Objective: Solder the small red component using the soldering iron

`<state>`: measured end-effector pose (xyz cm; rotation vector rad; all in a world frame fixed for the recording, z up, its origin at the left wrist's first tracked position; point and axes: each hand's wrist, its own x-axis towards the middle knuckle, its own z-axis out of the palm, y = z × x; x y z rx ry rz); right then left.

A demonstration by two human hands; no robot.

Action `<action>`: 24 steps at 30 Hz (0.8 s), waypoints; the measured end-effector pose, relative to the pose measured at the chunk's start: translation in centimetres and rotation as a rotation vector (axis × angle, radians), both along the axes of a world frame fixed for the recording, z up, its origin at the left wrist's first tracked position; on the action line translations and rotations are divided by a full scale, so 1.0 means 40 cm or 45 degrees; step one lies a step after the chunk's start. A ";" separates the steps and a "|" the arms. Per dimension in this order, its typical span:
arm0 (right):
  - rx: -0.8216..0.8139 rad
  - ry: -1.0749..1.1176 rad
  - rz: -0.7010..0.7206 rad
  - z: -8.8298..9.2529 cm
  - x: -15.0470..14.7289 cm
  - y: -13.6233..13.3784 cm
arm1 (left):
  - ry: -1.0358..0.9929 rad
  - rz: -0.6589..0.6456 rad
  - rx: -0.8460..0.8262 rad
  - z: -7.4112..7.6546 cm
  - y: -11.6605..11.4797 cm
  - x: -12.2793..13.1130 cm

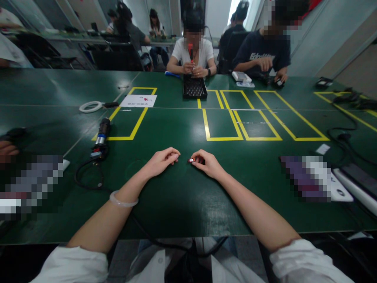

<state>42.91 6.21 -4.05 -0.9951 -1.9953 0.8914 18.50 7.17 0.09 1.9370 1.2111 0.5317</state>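
Left: the left hand point(163, 161), fingers curled inward; whether they enclose anything cannot be told. Centre, over the near side of the table point(182, 204): the part point(191, 160), probably light and stiff, best pinched across its sides; small, red and dark with a white patch. Right: the right hand point(209, 163), thumb and fingers pinching the part

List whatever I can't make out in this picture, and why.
All in the head view:
Small red-and-white item: too small to identify, partly covered by the right hand.
Left hand: its palm is hidden by its own curl.
White sheet: print too small and blurred to read.
Co-worker's hand: cut off by the left edge.
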 end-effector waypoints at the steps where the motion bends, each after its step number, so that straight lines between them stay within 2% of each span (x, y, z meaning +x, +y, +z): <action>1: -0.021 0.019 -0.012 -0.001 0.001 0.001 | 0.042 0.067 0.057 0.005 0.010 -0.021; 4: -0.095 0.071 -0.044 -0.003 0.003 0.004 | 0.309 0.328 0.350 0.023 0.041 -0.107; 7: -0.178 0.130 -0.075 -0.007 0.003 0.007 | 0.690 0.709 0.635 0.042 0.060 -0.215; 9: -0.214 0.165 -0.079 -0.009 0.002 0.010 | 0.877 0.996 0.643 0.048 0.063 -0.290; 11: -0.236 0.186 -0.079 -0.009 0.002 0.011 | 0.996 1.180 0.505 0.047 0.060 -0.356; 14: -0.252 0.199 -0.084 -0.009 0.003 0.012 | 1.104 1.244 0.210 0.037 0.058 -0.430; 18: -0.259 0.215 -0.093 -0.009 0.006 0.012 | 1.119 1.216 -0.124 0.029 0.065 -0.473; 20: -0.259 0.219 -0.102 -0.010 0.007 0.012 | 1.123 1.200 -0.189 0.030 0.069 -0.477; 24: -0.247 0.213 -0.107 -0.009 0.006 0.013 | 1.165 1.160 -0.122 0.034 0.070 -0.464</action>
